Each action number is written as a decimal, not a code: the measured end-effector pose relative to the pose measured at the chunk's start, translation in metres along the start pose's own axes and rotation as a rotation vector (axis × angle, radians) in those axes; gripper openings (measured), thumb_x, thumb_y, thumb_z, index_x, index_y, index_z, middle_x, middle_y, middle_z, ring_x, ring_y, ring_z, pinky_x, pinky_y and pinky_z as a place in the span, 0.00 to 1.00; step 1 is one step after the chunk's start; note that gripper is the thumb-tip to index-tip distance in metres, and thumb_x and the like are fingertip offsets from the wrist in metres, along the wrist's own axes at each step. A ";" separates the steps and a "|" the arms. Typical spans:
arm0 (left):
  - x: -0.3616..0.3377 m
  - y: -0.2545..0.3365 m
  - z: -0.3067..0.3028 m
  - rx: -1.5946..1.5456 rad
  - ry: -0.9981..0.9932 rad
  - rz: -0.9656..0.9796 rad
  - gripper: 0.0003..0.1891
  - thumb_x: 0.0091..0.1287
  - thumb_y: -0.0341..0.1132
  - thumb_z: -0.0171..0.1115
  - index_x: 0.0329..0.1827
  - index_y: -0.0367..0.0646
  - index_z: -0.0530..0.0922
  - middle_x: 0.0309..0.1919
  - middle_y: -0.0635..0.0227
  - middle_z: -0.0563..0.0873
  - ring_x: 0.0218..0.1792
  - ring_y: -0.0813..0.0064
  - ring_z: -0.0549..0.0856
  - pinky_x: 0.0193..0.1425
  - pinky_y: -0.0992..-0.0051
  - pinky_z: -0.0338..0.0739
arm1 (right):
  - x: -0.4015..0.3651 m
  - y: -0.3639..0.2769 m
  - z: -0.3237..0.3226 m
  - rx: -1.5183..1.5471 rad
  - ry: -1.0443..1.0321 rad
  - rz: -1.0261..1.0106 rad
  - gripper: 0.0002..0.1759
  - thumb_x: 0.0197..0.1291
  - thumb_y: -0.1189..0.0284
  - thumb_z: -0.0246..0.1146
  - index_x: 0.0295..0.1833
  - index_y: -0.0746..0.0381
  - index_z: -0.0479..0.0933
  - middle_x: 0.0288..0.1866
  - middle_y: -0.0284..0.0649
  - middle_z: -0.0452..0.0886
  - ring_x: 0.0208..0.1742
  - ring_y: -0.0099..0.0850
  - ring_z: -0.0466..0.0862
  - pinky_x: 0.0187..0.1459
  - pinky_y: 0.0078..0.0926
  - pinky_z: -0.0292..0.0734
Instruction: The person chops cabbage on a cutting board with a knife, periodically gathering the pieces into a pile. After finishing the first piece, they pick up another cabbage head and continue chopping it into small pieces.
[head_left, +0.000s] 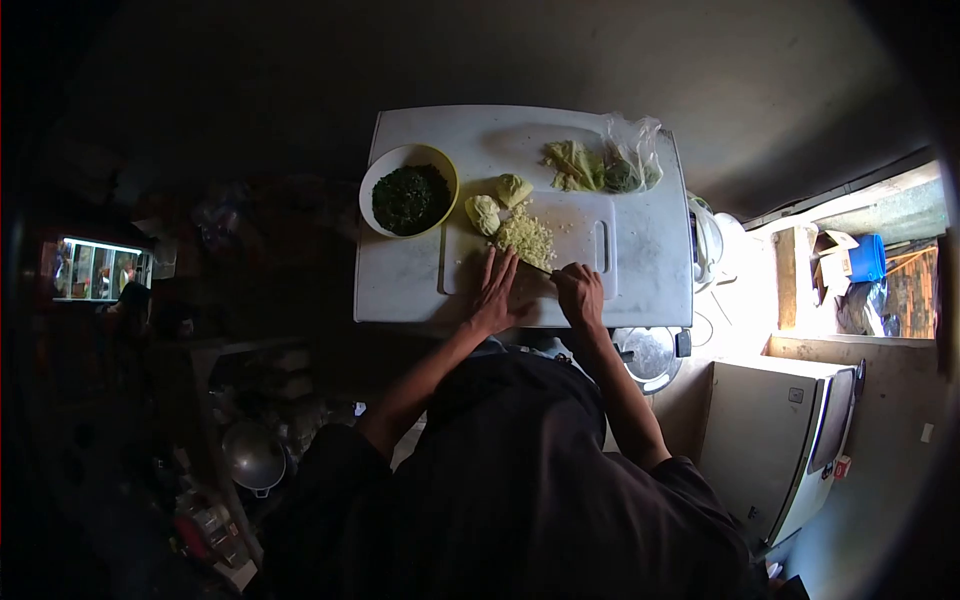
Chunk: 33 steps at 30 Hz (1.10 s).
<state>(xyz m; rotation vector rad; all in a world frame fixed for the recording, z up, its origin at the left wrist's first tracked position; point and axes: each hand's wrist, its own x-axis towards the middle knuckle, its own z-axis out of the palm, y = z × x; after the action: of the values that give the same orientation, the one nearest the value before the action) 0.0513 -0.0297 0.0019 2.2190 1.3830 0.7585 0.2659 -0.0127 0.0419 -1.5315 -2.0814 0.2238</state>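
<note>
A white cutting board (575, 215) lies on the white table (400, 290). Pale green chopped vegetable (527, 238) is heaped on it, with two uncut pieces, one (514, 190) behind the heap and one (483, 214) at its left. My right hand (579, 294) is closed around the handle of a knife (535, 267), whose blade points left along the near edge of the heap. Fingers stretched and apart, my left hand (494, 295) lies at the heap's near left edge, by the knife tip. Whether its fingertips press on any pieces is too small to tell.
On the table's left stands a bowl (450, 170) of dark green chopped leaves. Loose leaves (573, 165) and a clear plastic bag (645, 150) with something green are at the back right. A round metal lid or pot (650, 355) sits below the table's right front edge.
</note>
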 end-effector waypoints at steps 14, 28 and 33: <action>-0.004 0.004 -0.003 -0.006 -0.027 -0.003 0.58 0.61 0.56 0.72 0.85 0.37 0.47 0.85 0.52 0.48 0.83 0.40 0.44 0.85 0.50 0.46 | -0.004 0.010 0.012 0.013 0.081 -0.050 0.06 0.57 0.70 0.65 0.37 0.54 0.87 0.40 0.34 0.83 0.46 0.37 0.81 0.50 0.38 0.71; -0.006 0.000 0.005 0.060 -0.011 -0.028 0.58 0.62 0.66 0.66 0.86 0.43 0.46 0.86 0.61 0.48 0.84 0.44 0.45 0.81 0.45 0.55 | 0.005 0.012 0.009 -0.050 0.047 -0.033 0.09 0.60 0.72 0.62 0.40 0.51 0.89 0.42 0.30 0.85 0.47 0.34 0.81 0.51 0.36 0.69; -0.009 0.002 0.006 0.058 0.027 -0.017 0.58 0.63 0.66 0.65 0.86 0.42 0.45 0.86 0.58 0.48 0.84 0.42 0.46 0.81 0.45 0.54 | 0.017 0.004 -0.004 -0.047 0.036 -0.018 0.11 0.59 0.74 0.62 0.40 0.52 0.89 0.41 0.31 0.84 0.48 0.35 0.81 0.53 0.36 0.70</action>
<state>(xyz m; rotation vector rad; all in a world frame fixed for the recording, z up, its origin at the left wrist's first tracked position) 0.0530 -0.0388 -0.0032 2.2459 1.4525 0.7534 0.2676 0.0037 0.0488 -1.5322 -2.0846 0.1410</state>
